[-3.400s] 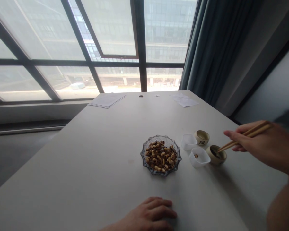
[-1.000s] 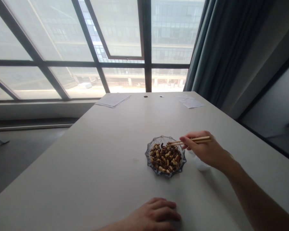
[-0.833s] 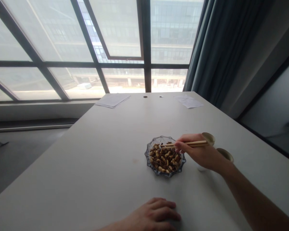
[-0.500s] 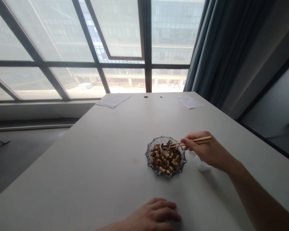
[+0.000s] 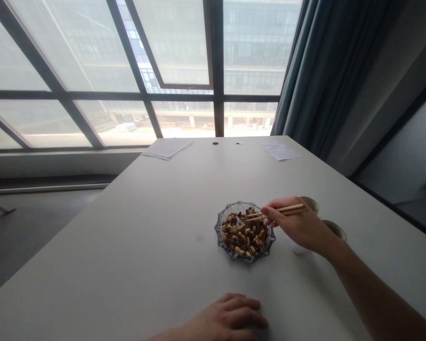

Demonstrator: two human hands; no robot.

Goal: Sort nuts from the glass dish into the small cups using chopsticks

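Note:
My right hand grips a pair of wooden chopsticks, and their tips reach over a scalloped glass bowl. The tips sit among the mixed brown and tan nuts; whether they pinch one is too small to tell. Behind that hand stand two small ceramic cups, partly hidden. A white plastic cup shows only a little below my palm. My left hand rests on the table near the front edge of the view, holding nothing.
A long pale table fills the lower view, with a stack of papers and a loose sheet at its far edge. Large windows stand behind it, with a dark curtain to the right.
My right hand has shifted left, and the chopstick tips have moved further over the bowl. The ceramic cups show again beyond my hand. My left hand has not moved.

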